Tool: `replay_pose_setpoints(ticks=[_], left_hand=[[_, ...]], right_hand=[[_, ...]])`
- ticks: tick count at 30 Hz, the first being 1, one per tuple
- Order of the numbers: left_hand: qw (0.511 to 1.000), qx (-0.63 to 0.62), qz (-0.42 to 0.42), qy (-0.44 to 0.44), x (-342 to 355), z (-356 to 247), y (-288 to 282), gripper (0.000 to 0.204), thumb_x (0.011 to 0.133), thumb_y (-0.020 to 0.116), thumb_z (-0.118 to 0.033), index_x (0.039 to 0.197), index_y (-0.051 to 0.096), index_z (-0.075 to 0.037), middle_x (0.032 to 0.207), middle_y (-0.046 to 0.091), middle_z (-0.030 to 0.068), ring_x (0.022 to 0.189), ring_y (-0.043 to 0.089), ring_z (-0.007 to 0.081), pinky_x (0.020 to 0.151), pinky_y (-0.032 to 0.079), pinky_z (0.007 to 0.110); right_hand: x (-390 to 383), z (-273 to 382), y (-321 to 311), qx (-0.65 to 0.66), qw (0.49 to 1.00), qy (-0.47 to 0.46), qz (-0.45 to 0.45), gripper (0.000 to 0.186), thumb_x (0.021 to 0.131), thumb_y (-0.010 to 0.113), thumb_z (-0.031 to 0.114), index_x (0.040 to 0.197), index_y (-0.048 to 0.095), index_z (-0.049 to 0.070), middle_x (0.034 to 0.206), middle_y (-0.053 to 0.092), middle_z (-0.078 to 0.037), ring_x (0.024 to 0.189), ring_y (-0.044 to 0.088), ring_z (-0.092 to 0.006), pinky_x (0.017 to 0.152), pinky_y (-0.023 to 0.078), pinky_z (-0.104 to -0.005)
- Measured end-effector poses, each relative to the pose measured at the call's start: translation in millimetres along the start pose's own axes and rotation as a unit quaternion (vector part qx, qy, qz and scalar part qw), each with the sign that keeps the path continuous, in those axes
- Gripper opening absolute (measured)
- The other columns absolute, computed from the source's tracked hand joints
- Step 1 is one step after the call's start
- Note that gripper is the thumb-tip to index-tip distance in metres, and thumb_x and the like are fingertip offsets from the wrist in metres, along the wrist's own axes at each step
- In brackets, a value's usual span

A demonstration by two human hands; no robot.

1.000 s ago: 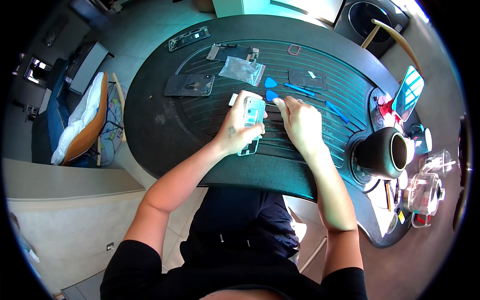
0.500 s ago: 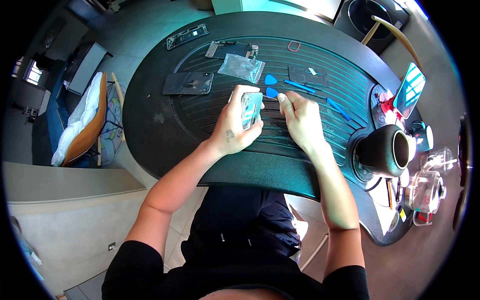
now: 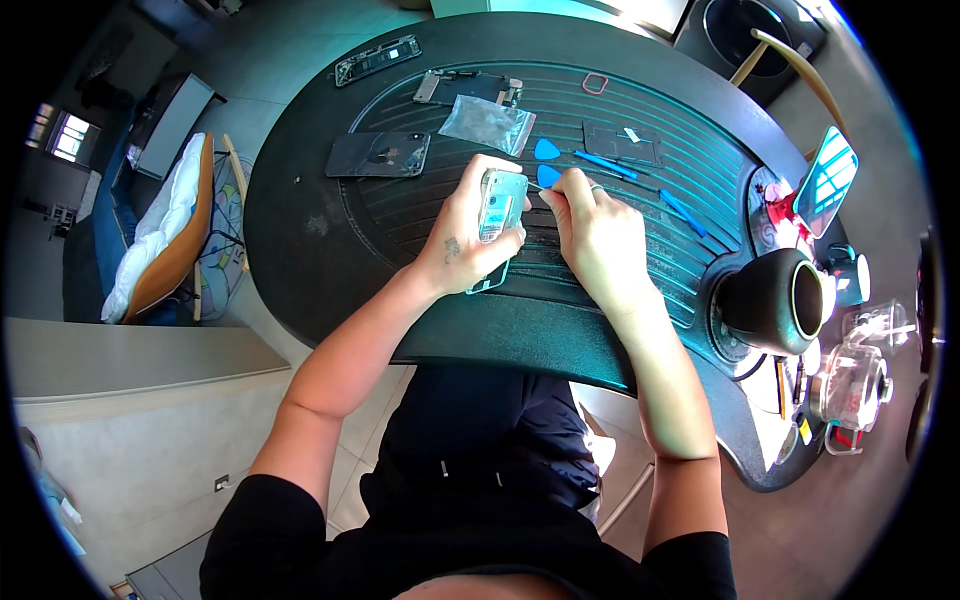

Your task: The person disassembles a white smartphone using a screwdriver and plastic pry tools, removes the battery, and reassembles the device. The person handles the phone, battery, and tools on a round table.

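Observation:
My left hand [image 3: 458, 238] is closed around a slim smartphone body [image 3: 497, 208] with a pale, silvery face and a label-like patch, held tilted above the near part of the table. Beside the phone's upper right edge, my right hand [image 3: 602, 238] is closed in a pinch. A thin, short thing seems to stick out from its fingertips toward that edge; its kind is too small to tell. Just beyond the fingers lie two blue triangular opening picks, one farther [image 3: 546, 149] and one nearer [image 3: 547, 176]. Two blue pry sticks [image 3: 607, 166] [image 3: 683, 213] rest to the right.
Across the ribbed dark table [image 3: 300, 250] lie a dark phone back [image 3: 378, 156], an opened phone [image 3: 377, 61], a phone part [image 3: 466, 88], a clear plastic bag [image 3: 487, 124] and a dark flat panel [image 3: 622, 145]. A dark pot [image 3: 765, 302] and a propped phone [image 3: 828, 182] stand right.
The phone has turned in my left hand, so more of its pale face and its lower end show. My right hand's fingertips have come a little closer to the phone's edge.

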State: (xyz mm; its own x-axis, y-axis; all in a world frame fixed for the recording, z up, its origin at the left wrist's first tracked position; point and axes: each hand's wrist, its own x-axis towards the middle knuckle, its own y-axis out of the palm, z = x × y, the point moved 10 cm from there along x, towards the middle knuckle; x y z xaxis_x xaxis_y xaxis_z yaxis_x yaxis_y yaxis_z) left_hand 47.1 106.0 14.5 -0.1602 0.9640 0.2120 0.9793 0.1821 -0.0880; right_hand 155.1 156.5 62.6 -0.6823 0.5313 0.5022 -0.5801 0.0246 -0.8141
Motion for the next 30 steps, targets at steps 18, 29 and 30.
replay_pose_setpoints(ticks=[18,29,30], left_hand=[[0.905,-0.412,0.085,-0.071,5.6,-5.0,8.0,0.07,0.101,0.026,-0.053,0.143,0.035,0.002,0.108,0.06,0.0241,0.077,0.066,0.0287,0.062,0.058,0.037],[0.89,-0.434,0.108,-0.089,0.0,-6.3,19.6,0.065,0.101,0.025,-0.05,0.14,0.039,0.001,0.106,0.061,0.0258,0.073,0.066,0.0301,0.061,0.059,0.038],[0.891,-0.433,0.11,-0.087,0.1,-6.4,19.6,0.065,0.101,0.025,-0.05,0.14,0.039,0.001,0.106,0.061,0.0258,0.073,0.066,0.03,0.061,0.059,0.038]], right_hand=[[-12.3,-56.4,-0.3,0.544,0.787,0.291,-0.026,0.045,0.104,0.047,0.04,0.077,0.061,0.006,0.052,0.038,0.007,0.045,0.031,-0.0022,0.044,0.022,-0.0209],[-9.0,-35.2,-4.2,0.434,0.878,0.202,0.004,0.041,0.102,0.054,0.033,0.074,0.061,0.003,0.058,0.045,0.003,0.055,0.037,-0.0058,0.05,0.031,-0.0253],[-9.4,-35.0,-3.1,0.427,0.881,0.205,0.011,0.041,0.101,0.055,0.032,0.074,0.061,0.003,0.058,0.046,0.003,0.055,0.038,-0.0061,0.051,0.032,-0.0255]])
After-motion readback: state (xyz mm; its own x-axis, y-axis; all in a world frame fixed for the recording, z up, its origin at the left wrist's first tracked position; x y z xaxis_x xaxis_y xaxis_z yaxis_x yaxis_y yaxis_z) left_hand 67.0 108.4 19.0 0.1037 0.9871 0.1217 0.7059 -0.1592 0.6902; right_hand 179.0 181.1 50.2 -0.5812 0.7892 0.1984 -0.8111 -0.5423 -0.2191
